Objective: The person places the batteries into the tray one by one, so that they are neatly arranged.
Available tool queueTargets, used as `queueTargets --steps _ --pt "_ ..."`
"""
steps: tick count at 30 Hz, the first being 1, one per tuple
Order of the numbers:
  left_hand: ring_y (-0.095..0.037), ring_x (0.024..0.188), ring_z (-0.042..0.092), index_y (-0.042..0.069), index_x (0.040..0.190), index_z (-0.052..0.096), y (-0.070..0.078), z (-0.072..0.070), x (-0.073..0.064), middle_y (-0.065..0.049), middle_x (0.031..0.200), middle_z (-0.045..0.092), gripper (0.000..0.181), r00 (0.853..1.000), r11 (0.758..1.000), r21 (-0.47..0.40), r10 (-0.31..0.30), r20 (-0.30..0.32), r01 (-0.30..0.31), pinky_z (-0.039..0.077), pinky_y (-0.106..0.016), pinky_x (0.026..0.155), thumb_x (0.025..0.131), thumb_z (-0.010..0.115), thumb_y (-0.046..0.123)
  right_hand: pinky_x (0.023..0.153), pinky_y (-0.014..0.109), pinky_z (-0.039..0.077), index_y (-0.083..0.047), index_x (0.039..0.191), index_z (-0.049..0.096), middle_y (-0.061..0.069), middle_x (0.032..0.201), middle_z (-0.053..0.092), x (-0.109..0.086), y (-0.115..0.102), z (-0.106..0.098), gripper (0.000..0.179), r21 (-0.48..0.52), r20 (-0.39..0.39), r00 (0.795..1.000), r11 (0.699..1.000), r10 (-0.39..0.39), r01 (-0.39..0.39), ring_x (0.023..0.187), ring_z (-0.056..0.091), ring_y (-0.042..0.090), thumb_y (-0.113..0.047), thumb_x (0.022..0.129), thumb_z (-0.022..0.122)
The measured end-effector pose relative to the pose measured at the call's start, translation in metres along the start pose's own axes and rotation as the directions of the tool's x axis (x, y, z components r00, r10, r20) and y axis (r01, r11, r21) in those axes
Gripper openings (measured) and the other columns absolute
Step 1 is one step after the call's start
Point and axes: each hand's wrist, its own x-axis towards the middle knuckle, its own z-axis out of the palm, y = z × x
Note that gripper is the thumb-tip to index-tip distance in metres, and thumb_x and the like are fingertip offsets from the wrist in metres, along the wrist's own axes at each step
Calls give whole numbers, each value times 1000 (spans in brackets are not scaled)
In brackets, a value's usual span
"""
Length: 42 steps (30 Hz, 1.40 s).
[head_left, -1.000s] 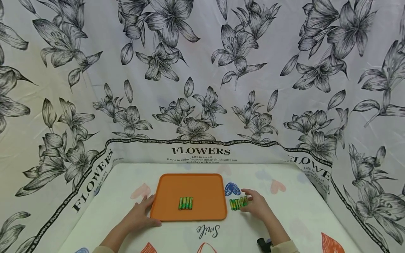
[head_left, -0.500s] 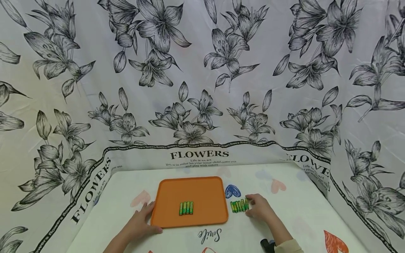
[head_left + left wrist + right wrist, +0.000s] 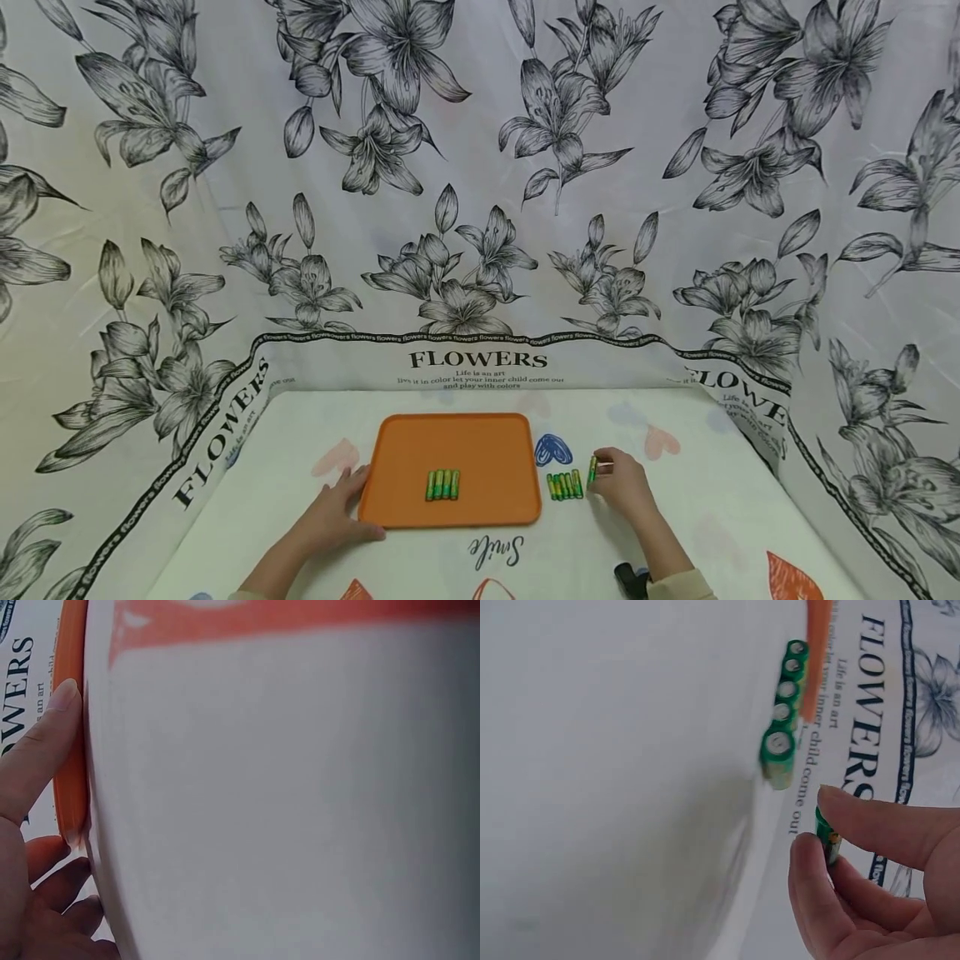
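Note:
An orange tray (image 3: 480,433) lies on the table, bearing a row of several green-and-yellow batteries (image 3: 442,485). My left hand (image 3: 330,514) holds the tray's near left corner, thumb along the front side and fingers at the left side; the left wrist view shows the thumb (image 3: 45,742) against the orange rim (image 3: 71,787). Right of the tray, several more batteries (image 3: 564,485) stand side by side in a short row. Just beyond that row's right end, my right hand (image 3: 624,483) pinches a single battery (image 3: 826,834) between thumb and fingers, apart from the row.
A dark cylindrical object (image 3: 628,581) shows beside the right sleeve. White cloth (image 3: 712,500) with hearts and leaves printed on it covers the table. Behind the table rises a flower-printed curtain (image 3: 480,167).
My right hand has taken hold of the battery at the row's right end and moved it slightly right, opening a gap. My left hand stays at the tray's corner.

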Motion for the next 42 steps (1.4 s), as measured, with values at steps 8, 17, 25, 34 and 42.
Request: queueTargets --steps 8,17,25,34,42 --pt "-64 144 8 11 158 35 1 0 2 -28 164 18 123 1000 1000 -7 -10 4 10 12 -79 111 58 92 57 84 44 61 5 130 60 19 116 70 2 -20 1 58 83 -25 1000 996 19 -16 106 69 34 -3 77 82" --pt "-63 145 8 9 157 35 -1 -1 0 -26 164 21 122 1000 1000 -19 13 8 -13 11 -79 111 59 92 54 79 38 62 3 130 61 13 112 71 2 -39 16 57 126 17 1000 992 -6 4 103 69 31 -2 77 82" --pt "-64 144 8 10 157 35 0 -1 0 -24 165 21 122 1000 1000 -14 0 8 0 11 -79 111 59 92 55 78 37 61 4 129 61 11 107 72 2 -63 32 58 146 72 996 989 -51 40 99 70 28 -2 76 84" --pt "-64 144 8 9 157 35 1 -2 -2 -25 164 21 122 1000 1000 -12 5 7 -5 11 -79 111 59 92 55 77 34 61 4 126 63 9 106 71 1 -84 56 54 175 132 984 980 -122 98 97 69 24 -1 76 84" --pt "-57 148 6 9 158 34 -1 -2 0 -21 165 24 122 1000 1000 -14 14 15 -14 8 -75 115 60 91 55 80 39 60 0 123 66 8 107 71 -2 -95 80 52 189 164 970 971 -179 147 97 68 23 -4 75 85"
